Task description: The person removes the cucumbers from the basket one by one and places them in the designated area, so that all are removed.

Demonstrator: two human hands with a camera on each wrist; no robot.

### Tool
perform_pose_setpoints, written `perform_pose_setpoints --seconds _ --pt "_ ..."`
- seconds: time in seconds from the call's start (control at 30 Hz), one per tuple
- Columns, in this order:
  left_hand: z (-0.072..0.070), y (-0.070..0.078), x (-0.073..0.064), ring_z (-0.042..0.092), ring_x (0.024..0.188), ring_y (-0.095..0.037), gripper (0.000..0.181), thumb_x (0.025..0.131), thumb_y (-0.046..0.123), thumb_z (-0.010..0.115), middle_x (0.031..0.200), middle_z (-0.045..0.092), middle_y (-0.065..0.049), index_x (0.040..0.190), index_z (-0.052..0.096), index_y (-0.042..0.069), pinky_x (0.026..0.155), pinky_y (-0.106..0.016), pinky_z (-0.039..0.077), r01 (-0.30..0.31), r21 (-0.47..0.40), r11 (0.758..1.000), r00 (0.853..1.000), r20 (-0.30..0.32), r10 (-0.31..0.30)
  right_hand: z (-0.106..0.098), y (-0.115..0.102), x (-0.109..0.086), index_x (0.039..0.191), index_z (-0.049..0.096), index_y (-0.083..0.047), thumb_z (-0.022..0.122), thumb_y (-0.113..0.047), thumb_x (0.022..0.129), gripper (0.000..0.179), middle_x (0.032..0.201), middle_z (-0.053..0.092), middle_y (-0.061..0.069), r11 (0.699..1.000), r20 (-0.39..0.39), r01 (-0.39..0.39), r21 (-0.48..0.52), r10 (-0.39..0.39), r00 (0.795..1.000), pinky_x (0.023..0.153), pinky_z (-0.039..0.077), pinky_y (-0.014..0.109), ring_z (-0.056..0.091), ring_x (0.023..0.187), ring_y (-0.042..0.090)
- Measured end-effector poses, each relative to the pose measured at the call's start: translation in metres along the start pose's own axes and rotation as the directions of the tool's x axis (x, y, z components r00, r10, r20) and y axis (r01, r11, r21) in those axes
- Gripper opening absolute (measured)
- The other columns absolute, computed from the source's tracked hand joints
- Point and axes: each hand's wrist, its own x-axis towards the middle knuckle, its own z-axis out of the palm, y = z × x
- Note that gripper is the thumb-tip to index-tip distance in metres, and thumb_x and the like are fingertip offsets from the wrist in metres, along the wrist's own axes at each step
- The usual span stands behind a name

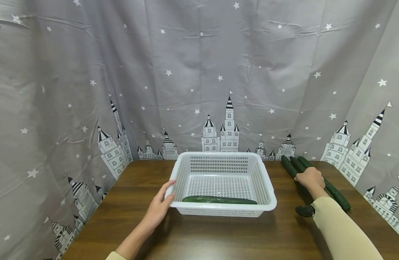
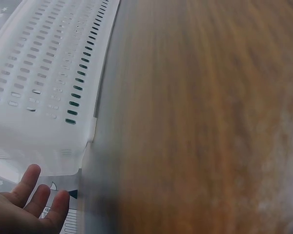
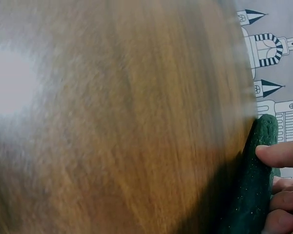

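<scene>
In the head view my left hand [image 1: 159,206] holds the left rim of a white plastic basket [image 1: 269,187], thumb and forefinger on the rim. Three fingers [image 2: 52,213] show beside the basket's end in the left wrist view. Inside, along the near wall, lies one cucumber [image 1: 218,199]. At the right of the table my right hand [image 1: 310,177] grips the leftmost of three cucumbers, a dark green cucumber [image 3: 251,190]. Its thumb lies on one side and the curled fingers on the other. Beside it lie a middle cucumber [image 1: 296,164] and a right cucumber [image 1: 339,198], partly hidden by the hand.
Everything stands on a brown wooden table [image 1: 215,238]. Behind and at both sides hangs a grey curtain [image 1: 199,65] printed with stars and castles. A dark device [image 1: 304,211] sits at the right wrist.
</scene>
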Motion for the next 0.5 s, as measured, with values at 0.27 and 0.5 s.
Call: perform_pose_setpoints --seconds 0.27,0.5 --pt "-0.0012 -0.0007 -0.0006 0.051 0.125 -0.031 0.046 0.104 0.017 0.051 0.151 0.046 -0.016 0.149 0.045 0.026 0.093 -0.038 0.046 0.0 -0.002 1.0 1.0 -0.002 0.0 0.0027 -0.0017 -0.0016 0.101 0.065 0.013 0.071 -0.028 0.08 0.046 0.109 0.061 0.039 0.999 0.007 0.041 -0.016 -0.041 0.999 0.059 0.049 0.048 0.061 0.083 0.043" --pt "0.0012 0.0011 -0.0006 0.052 0.124 -0.031 0.045 0.104 0.017 0.05 0.15 0.047 -0.016 0.148 0.046 0.027 0.091 -0.036 0.047 0.003 -0.012 1.0 1.0 -0.001 -0.003 -0.002 -0.0018 -0.0044 0.106 0.064 0.014 0.072 -0.03 0.08 0.052 0.113 0.059 0.041 0.998 0.004 0.049 -0.05 -0.049 0.999 0.063 0.049 0.052 0.062 0.09 0.05"
